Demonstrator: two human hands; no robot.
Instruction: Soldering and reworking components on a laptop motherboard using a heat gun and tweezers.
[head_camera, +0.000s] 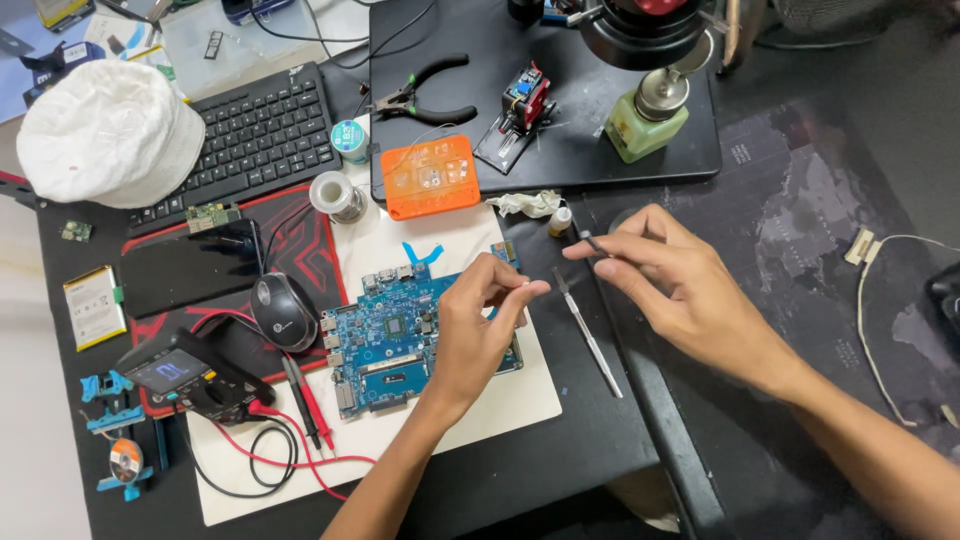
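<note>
A blue circuit board (385, 335) lies on a white mat (455, 400) in the middle of the desk. My left hand (475, 325) hovers over the board's right end, thumb and forefinger pinched on a tiny white bit. My right hand (675, 285) is to the right of it, fingertips closed on a thin dark tool (593, 242) near a small bottle (561, 221). Metal tweezers (588, 335) lie on the dark mat between the hands.
An orange case (430, 177), solder spool (335, 195), pliers (430, 95), black keyboard (255, 140) and white hat (110, 130) sit at the back. A mouse (283, 310), multimeter (190, 378) with red and black probes (305, 405) and a phone (190, 268) lie left.
</note>
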